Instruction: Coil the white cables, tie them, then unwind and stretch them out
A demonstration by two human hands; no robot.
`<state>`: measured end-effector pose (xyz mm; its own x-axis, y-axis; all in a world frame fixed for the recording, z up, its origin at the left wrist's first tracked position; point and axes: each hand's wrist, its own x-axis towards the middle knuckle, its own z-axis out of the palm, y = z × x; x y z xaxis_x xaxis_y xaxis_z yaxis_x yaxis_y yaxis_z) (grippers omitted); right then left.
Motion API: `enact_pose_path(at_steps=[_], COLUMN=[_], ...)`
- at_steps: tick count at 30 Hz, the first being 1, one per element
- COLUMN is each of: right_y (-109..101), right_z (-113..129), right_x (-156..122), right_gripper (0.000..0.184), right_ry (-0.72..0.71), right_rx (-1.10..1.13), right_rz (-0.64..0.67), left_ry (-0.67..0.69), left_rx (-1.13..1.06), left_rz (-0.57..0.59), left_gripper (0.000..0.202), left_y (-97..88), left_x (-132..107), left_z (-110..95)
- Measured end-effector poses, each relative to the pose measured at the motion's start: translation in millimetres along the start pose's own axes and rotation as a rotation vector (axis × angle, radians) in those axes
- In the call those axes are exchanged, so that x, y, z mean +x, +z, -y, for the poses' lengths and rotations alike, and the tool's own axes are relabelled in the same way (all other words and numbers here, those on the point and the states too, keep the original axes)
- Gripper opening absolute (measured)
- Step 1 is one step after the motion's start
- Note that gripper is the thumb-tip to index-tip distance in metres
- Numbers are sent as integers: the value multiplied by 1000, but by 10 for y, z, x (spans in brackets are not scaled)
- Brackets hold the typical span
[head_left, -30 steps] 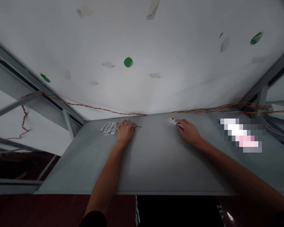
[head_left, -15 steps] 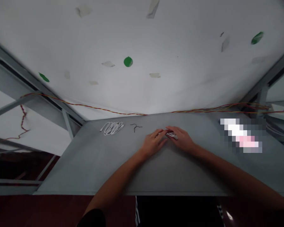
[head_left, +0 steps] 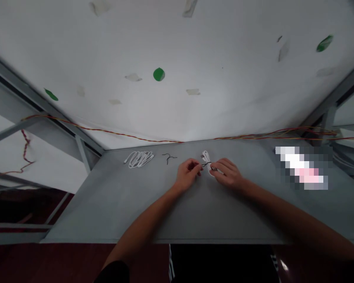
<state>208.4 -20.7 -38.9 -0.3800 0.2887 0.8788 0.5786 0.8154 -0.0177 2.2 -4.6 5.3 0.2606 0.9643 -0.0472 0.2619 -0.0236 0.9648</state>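
Note:
A bundled white cable [head_left: 206, 157] lies on the grey shelf between my hands, folded into a narrow bunch. Around its middle runs a black twist tie [head_left: 204, 164]. My left hand [head_left: 189, 171] pinches the tie's left end between thumb and fingertips. On the other side, my right hand [head_left: 226, 171] is closed at the tie's right end, its fingertips against the bundle. Part of the cable is hidden by the right fingers. Left of my hands lie several loose black twist ties [head_left: 168, 158], and beyond them a loosely coiled white cable [head_left: 140, 159].
The grey shelf [head_left: 129, 204] meets a white back wall [head_left: 179, 114] with green stickers and tape pieces. Red and yellow twisted wires [head_left: 120, 134] run along that wall's base. A blurred-out object [head_left: 302, 167] lies at the right. Metal frame posts stand at both sides.
My hands have drawn apart slightly, and the right hand no longer covers most of the bundle. The white cable and the black tie around it now show between them.

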Motion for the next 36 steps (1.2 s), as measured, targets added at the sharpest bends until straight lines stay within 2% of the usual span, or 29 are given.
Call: enact_pose_path(at_steps=[2,4,6,8,10,12,14,16,19,22,25,29,31,33,36], right_y=[-34,-49,-42,-19,9,32,46,51,43,15,-20,-43,-35,-14,31], right_z=[-4,-11,-21,-36,-49,-57,-59,-58,-56,-58,-64,-66,-60,-52,-40], right_x=[26,40,30,-2,-42,-76,-96,-102,-83,-37,11,27,9,-19,-66], right_gripper=[21,24,22,20,20,21,21,21,22,21,22,22,21,19,19], right_ry=[-95,-153,-150,-93,-8,62,95,94,65,-30,-133,-171,-148,-85,47], right_rx=[-64,-97,-92,-63,-32,-5,12,13,-16,-76,-133,-104,-44,26,95], right_rz=[1,-7,-15,-30,-41,-42,-33,-24,3,52,90,63,16,-39,-78], left_ry=[-203,-367,-400,-280,-49,219,466,641,731,611,315,-190,-329,-324,-100], left_rx=[-259,-394,-387,-244,14,322,630,896,1100,1008,657,15,-171,-195,16], left_rz=[86,179,200,120,5,-59,-50,-10,24,25,39,223,317,338,210], left_gripper=[21,25,26,27,26,23,24,28,27,26,36,47,50,50,41], left_y=[-29,-58,-62,-37,-7,-1,-31,-78,-112,-73,-39,-102,-137,-136,-79], left_x=[26,44,46,32,11,-8,-22,-33,-46,-46,-18,33,45,43,22], left_z=[-39,-60,-60,-38,5,63,122,163,165,110,53,33,44,62,97])
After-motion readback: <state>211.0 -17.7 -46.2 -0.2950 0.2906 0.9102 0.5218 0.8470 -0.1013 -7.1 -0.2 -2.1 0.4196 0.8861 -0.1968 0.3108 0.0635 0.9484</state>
